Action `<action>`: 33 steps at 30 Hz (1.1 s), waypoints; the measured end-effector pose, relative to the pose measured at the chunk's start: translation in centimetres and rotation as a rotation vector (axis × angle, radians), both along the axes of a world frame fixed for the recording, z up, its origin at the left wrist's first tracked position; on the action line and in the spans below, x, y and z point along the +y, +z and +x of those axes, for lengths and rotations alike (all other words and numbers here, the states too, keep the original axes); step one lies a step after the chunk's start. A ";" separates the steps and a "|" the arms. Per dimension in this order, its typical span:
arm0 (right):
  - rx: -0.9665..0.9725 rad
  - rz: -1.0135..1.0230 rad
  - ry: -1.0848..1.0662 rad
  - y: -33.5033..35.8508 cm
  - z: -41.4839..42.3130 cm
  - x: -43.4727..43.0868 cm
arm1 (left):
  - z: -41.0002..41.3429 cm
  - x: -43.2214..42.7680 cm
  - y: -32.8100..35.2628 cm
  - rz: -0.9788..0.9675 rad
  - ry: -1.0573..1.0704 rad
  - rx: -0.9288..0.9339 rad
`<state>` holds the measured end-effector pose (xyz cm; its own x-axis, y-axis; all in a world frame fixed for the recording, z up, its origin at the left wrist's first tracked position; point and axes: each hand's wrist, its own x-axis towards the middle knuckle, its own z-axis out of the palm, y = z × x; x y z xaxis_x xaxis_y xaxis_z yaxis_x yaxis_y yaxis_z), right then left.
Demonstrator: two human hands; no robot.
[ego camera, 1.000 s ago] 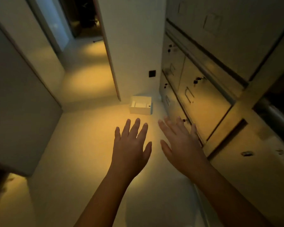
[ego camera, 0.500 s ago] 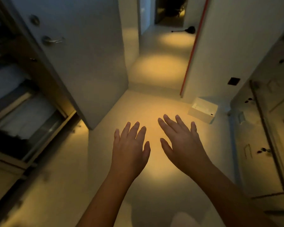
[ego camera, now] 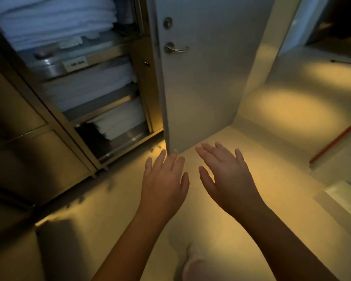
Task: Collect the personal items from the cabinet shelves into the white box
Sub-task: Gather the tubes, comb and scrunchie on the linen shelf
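Left hand (ego camera: 164, 183) and right hand (ego camera: 227, 179) held out at centre frame, palms down, fingers straight and slightly spread; both hold nothing; they sit side by side with a narrow gap between the thumbs, not touching.

Below them, pale smooth floor (ego camera: 261, 138) lit by a warm yellow patch; left fingertips overlap the bottom corner of the door in the frame; contact cannot be told.

Tall metal cabinet with steel shelves (ego camera: 101, 102) fills the upper left; its pale grey door (ego camera: 201, 78) stands swung open at upper centre, with a silver lever handle (ego camera: 175, 48) and a round lock (ego camera: 167, 22) above it.

Shelves carry stacks of folded white linen (ego camera: 55, 21), one stack per level; small white label (ego camera: 75, 64) on a shelf edge, print too blurred to read; dark bundle (ego camera: 87, 130) beside the lowest white stack, kind cannot be told; smaller personal items not made out among the linen.

White box (ego camera: 344, 194) on the floor at the lower right edge of the frame, only one corner showing, well apart from both hands and from the cabinet.

Thin red-orange strip (ego camera: 336, 138) runs diagonally at right, above the box.
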<state>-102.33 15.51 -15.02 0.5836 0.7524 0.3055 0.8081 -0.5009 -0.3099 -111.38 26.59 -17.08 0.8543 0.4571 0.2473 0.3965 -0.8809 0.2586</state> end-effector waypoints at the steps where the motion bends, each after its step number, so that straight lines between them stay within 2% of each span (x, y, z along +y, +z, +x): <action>1: -0.002 0.014 0.024 0.1 1.2 1.1 | 1.0 1.0 0.3 0.014 0.025 -0.008; 10: 0.076 -0.033 0.237 1.2 10.3 9.9 | 7.0 7.9 0.7 0.024 0.263 -0.024; 21: 0.091 -0.054 0.336 0.5 13.8 20.0 | 9.8 16.2 0.3 0.028 0.392 -0.053; 29: 0.059 -0.061 0.362 0.3 14.1 32.4 | 10.1 28.7 -0.6 -0.069 0.407 -0.126; 33: 0.002 -0.105 0.380 1.8 14.0 40.9 | 9.6 36.5 0.8 -0.043 0.410 -0.132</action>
